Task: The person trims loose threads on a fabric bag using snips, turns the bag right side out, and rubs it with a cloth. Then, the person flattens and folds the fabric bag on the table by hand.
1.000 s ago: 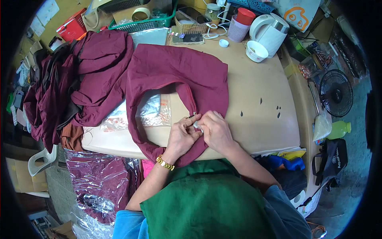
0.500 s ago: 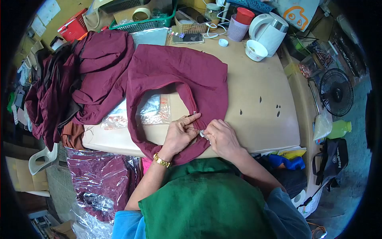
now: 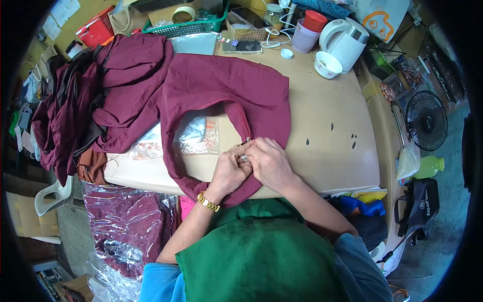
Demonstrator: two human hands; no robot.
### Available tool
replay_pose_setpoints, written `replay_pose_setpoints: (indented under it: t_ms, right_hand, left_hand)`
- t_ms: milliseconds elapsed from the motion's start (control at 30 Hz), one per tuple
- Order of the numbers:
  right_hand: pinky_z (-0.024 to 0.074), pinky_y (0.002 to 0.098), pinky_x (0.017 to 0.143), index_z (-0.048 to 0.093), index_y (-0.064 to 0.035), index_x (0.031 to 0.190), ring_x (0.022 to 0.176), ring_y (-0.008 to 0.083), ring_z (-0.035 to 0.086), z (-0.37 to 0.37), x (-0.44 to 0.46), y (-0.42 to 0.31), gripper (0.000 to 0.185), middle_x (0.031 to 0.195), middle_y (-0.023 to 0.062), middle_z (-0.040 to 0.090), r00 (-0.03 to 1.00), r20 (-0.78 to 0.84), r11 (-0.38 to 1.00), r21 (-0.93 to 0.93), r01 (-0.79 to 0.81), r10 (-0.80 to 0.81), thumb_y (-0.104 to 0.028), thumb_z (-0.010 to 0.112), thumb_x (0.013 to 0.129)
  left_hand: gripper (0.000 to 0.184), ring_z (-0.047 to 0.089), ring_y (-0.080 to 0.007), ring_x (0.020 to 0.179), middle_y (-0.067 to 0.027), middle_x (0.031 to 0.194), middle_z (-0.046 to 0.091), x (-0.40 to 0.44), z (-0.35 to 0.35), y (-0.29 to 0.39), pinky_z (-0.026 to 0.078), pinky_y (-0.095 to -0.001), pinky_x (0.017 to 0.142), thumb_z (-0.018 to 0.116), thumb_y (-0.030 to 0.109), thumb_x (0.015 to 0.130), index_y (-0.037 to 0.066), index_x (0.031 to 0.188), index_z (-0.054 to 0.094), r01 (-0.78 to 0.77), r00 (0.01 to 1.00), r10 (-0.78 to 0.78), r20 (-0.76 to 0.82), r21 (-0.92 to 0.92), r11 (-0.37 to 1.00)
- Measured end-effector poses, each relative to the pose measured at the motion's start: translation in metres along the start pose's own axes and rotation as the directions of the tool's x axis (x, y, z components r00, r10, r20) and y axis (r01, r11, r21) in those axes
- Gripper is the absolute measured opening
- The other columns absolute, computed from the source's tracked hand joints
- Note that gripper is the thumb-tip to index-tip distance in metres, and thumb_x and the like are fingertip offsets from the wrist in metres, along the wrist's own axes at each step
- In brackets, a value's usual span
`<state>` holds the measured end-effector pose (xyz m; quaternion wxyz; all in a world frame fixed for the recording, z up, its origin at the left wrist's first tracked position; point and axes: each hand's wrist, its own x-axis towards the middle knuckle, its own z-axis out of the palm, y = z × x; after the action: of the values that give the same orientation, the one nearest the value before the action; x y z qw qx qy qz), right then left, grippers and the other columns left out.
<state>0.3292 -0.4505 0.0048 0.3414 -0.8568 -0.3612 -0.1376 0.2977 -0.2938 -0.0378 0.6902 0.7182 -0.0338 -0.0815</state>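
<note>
A maroon cloth bag [image 3: 226, 75] with a looped strap lies flat on the table, its zipper [image 3: 245, 121] running along the curved opening. My left hand [image 3: 232, 168], wearing a gold watch [image 3: 208, 202] at the wrist, is closed on the bag's fabric just below the zipper's end. Pressed close beside it, my right hand [image 3: 270, 163] is closed too, its fingertips meeting those of the left. A small whitish thing [image 3: 244, 158] shows between the hands; its kind cannot be made out. The fingers hide the fabric beneath them.
More maroon fabric [image 3: 133, 85] is heaped at the left. Clear plastic packets [image 3: 198, 141] lie inside the strap loop. A white kettle [image 3: 344, 45], a bowl [image 3: 327, 65] and a lilac cup [image 3: 305, 38] stand at the back right. A plastic-wrapped maroon bundle [image 3: 126, 221] sits below the table's front edge.
My right hand has moved left and slightly up, from the strap beside my left hand to meet it near the zipper's end. The whitish thing has shifted the same way.
</note>
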Motion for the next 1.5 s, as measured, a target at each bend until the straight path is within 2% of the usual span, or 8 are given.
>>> replay_pose_setpoints:
  t_ms: [600, 800, 933, 1033, 1100, 1167, 1300, 1500]
  right_hand:
    - [0.0440, 0.0410, 0.074, 0.059, -0.0048, 0.079, 0.079, 0.0299, 0.056, -0.001, -0.009, 0.000, 0.006, 0.080, 0.0110, 0.054, 0.995, -0.037, 0.994, -0.061, 0.094, -0.096, 0.000, 0.060, 0.074]
    - [0.0477, 0.0426, 0.073, 0.065, -0.0025, 0.083, 0.081, 0.0314, 0.058, -0.042, -0.019, 0.000, 0.008, 0.086, 0.0113, 0.059, 0.948, 0.268, 0.983, 0.019, -0.184, 0.173, 0.001, 0.067, 0.076]
    - [0.0484, 0.0421, 0.076, 0.064, -0.0059, 0.082, 0.082, 0.0304, 0.058, -0.028, -0.001, -0.005, 0.004, 0.084, 0.0090, 0.058, 0.977, 0.050, 0.966, 0.146, -0.214, 0.209, -0.002, 0.062, 0.081]
    - [0.0471, 0.0407, 0.073, 0.063, -0.0064, 0.080, 0.081, 0.0296, 0.058, 0.006, -0.002, 0.005, 0.005, 0.085, 0.0093, 0.058, 0.995, -0.098, 1.000, 0.007, 0.009, -0.008, -0.002, 0.062, 0.080]
    - [0.0462, 0.0405, 0.073, 0.063, -0.0066, 0.080, 0.081, 0.0292, 0.057, -0.003, -0.013, 0.003, 0.004, 0.084, 0.0092, 0.057, 0.999, -0.039, 1.000, -0.021, 0.003, -0.004, -0.002, 0.063, 0.079]
    - [0.0453, 0.0403, 0.073, 0.063, -0.0068, 0.080, 0.081, 0.0288, 0.057, -0.007, -0.015, 0.002, 0.004, 0.083, 0.0092, 0.056, 1.000, 0.024, 0.998, -0.056, -0.011, 0.012, -0.003, 0.063, 0.079]
    - [0.0429, 0.0397, 0.071, 0.063, -0.0074, 0.078, 0.079, 0.0273, 0.057, 0.007, 0.007, 0.007, 0.005, 0.081, 0.0083, 0.055, 0.999, -0.036, 0.996, -0.081, 0.035, -0.038, -0.003, 0.063, 0.077]
    - [0.0404, 0.0408, 0.073, 0.062, -0.0095, 0.076, 0.080, 0.0269, 0.057, -0.007, -0.015, -0.004, 0.005, 0.082, 0.0062, 0.058, 0.998, -0.043, 0.993, -0.110, 0.045, -0.050, -0.006, 0.061, 0.078]
  left_hand:
    - [0.057, 0.057, -0.0018, 0.080, 0.0018, 0.093, 0.064, -0.001, -0.003, 0.013, 0.050, -0.0191, 0.071, 0.064, -0.011, 0.085, -0.004, 0.141, 0.050, 0.089, 0.996, -0.089, 0.006, -0.058, 0.994]
    - [0.056, 0.062, -0.0038, 0.086, -0.0040, 0.104, 0.071, -0.004, -0.007, 0.031, 0.051, -0.0185, 0.074, 0.062, -0.012, 0.088, -0.003, 0.142, 0.050, 0.151, 0.985, -0.134, 0.108, -0.171, 0.974]
    - [0.055, 0.058, -0.0020, 0.081, 0.0001, 0.097, 0.068, -0.002, 0.004, 0.022, 0.050, -0.0179, 0.072, 0.064, -0.010, 0.087, -0.004, 0.140, 0.051, 0.111, 0.994, -0.110, 0.014, -0.109, 0.988]
    - [0.052, 0.052, -0.0006, 0.073, 0.0035, 0.090, 0.063, -0.003, 0.007, 0.023, 0.048, -0.0180, 0.069, 0.064, -0.009, 0.086, -0.006, 0.137, 0.053, 0.087, 0.995, -0.094, -0.037, -0.169, 0.982]
    - [0.052, 0.051, -0.0009, 0.072, 0.0036, 0.088, 0.061, -0.002, 0.002, 0.024, 0.047, -0.0185, 0.068, 0.063, -0.009, 0.086, -0.006, 0.137, 0.054, 0.102, 0.992, -0.113, -0.051, -0.186, 0.977]
    - [0.049, 0.060, -0.0026, 0.085, 0.0022, 0.095, 0.066, -0.001, -0.002, 0.014, 0.051, -0.0187, 0.073, 0.063, -0.013, 0.085, -0.006, 0.133, 0.056, 0.019, 1.000, -0.021, 0.008, 0.170, 0.985]
    - [0.040, 0.059, -0.0027, 0.085, 0.0029, 0.093, 0.064, 0.004, 0.001, -0.002, 0.050, -0.0189, 0.076, 0.062, -0.013, 0.083, -0.006, 0.122, 0.061, -0.049, 0.999, 0.048, -0.007, -0.090, 0.995]
    - [0.053, 0.044, -0.0007, 0.066, 0.0062, 0.075, 0.051, -0.002, -0.004, 0.015, 0.041, -0.0173, 0.061, 0.060, -0.007, 0.082, -0.004, 0.135, 0.057, 0.053, 0.999, -0.053, -0.013, 0.000, 0.999]
